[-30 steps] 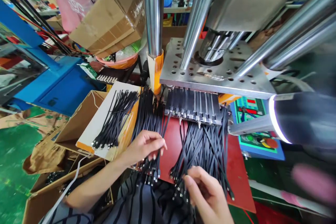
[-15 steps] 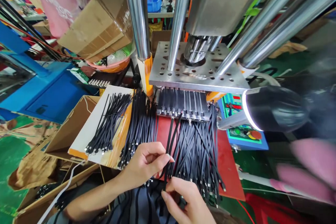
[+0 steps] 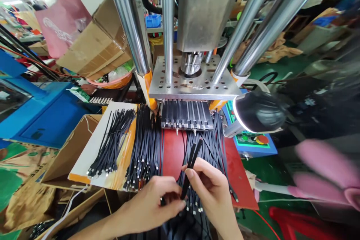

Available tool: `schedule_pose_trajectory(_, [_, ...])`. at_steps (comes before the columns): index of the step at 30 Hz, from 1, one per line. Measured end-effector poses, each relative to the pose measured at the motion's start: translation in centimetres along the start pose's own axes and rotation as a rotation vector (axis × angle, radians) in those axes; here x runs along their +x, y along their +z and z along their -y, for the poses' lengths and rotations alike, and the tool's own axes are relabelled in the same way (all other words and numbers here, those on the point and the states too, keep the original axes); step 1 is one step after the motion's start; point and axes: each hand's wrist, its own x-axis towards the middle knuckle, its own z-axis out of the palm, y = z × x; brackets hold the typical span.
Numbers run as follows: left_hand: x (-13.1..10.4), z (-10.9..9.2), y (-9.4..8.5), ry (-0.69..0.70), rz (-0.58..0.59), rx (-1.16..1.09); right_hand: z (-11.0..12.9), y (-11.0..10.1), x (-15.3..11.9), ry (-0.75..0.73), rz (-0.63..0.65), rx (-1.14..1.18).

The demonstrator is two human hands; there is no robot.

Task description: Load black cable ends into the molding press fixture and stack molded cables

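Hands are busier now vs. ~1 s ago: then L & R were apart w/ nothing clearly held; ½ s ago they'd closed in on thin blk lengths running up toward the fixture's near edge; now R hand (image 3: pixel 212 182) pinches two blk strips (image 3: pixel 197 150) betw. thumb & fingers, tops tilted up and to the far right. L hand (image 3: pixel 165 198) has come in just left of and nearer than R, fingers curled by the strips' lower part; can't tell if it's actually gripping, since its own fingers hide the contact. Strips are over the near part of the red board (image 3: pixel 173 153), in front of the R-side cable pile (image 3: pixel 213 157), tops short of the fixture (image 3: pixel 172 110) and apart from it. Meaning for the work, as I judge it: pick-up's done, pair's in hand & being handled betw. the two hands, nothing being seated in the fixture this instant. Fixture holds a row of blk cables, connectors along its near edge, w/ the press plate (image 3: pixel 194 93) above; can't tell if plate touches. L-side bunches, one on the white board (image 3: pixel 81 161) and one just right of it, look untouched. View's also shifted w/ the head.
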Motion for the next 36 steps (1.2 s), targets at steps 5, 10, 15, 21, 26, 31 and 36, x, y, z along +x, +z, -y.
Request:
schedule_pose_trajectory(5, [0.1,-0.3,-1.3,-0.042,0.023,-0.048,-0.6,-0.7,-0.6,-0.032,0.0,-0.051])
schedule_pose_trajectory(10, [3.1,-3.3,-3.8,0.268,-0.282,-0.042,-1.4,0.0,-1.2,-0.056,0.049,-0.074])
schedule_pose_trajectory(15, [4.3,-4.4,-4.5,0.325,-0.268,-0.077,-2.2,0.7,-1.5,-0.054,0.065,-0.112])
schedule_pose_trajectory(21, [5.4,-3.2,-4.7,0.131,-0.066,-0.548,-1.8,1.0,-1.4,-0.04,0.044,-0.134])
schedule_pose_trajectory(26, [6.6,-3.1,-4.7,0.148,-0.19,-0.515,-2.3,1.4,-0.9,-0.12,-0.026,-0.168])
schedule_pose_trajectory(31, [7.0,-3.9,-5.4,0.195,-0.298,-0.239,-3.2,2.2,-0.6,-0.25,-0.137,-0.243])
schedule_pose_trajectory(36, [8.5,-3.6,-6.7,-0.01,0.026,-0.51,-3.0,2.0,-0.2,-0.142,-0.069,-0.167])
